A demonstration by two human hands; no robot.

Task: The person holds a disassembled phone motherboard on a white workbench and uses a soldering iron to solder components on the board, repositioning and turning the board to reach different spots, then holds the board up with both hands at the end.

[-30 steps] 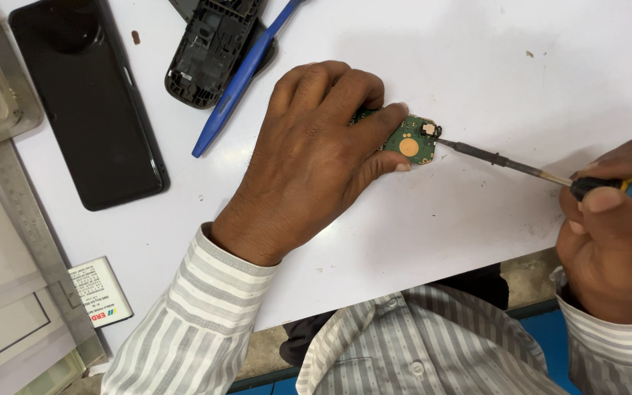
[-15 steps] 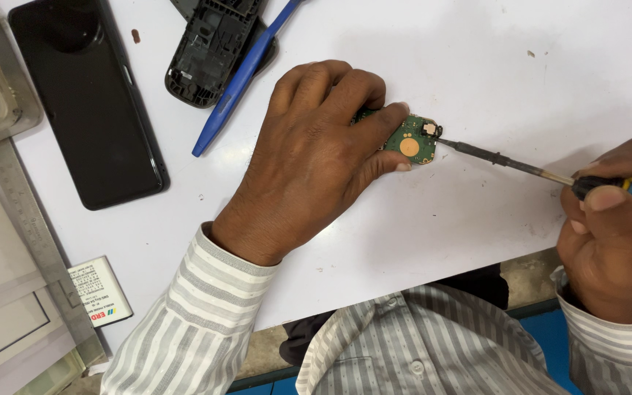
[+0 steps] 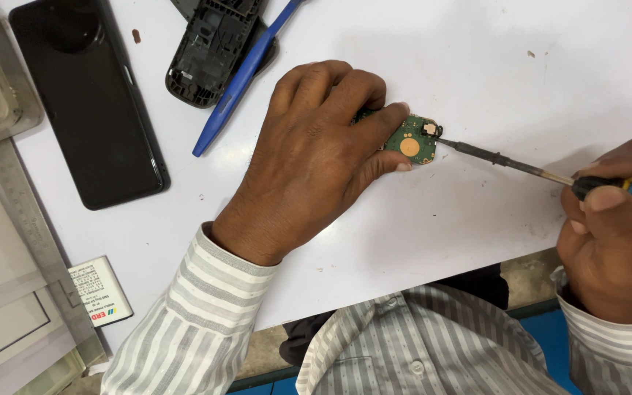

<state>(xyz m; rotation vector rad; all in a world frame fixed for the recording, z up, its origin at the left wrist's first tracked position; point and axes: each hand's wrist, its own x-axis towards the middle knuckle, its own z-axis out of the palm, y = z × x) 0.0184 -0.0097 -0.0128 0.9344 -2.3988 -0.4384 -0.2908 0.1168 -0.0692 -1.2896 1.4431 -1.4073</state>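
The left hand [image 3: 309, 157] lies flat on the white worktop [image 3: 521, 66] and presses a small green circuit board [image 3: 415, 139] down; its fingers [image 3: 382, 117] are bent around the board's left part, thumb and forefinger pinching its edge. The right hand [image 3: 612, 234] has its fingers closed around the blue and yellow handle of a soldering iron [image 3: 506, 161]. The iron's thin dark tip touches the right edge of the board, near a small square part. Above the left hand lie a blue plastic tool [image 3: 235, 88] and a black phone shell [image 3: 213, 47]. A black phone [image 3: 85, 102] lies well apart to the left.
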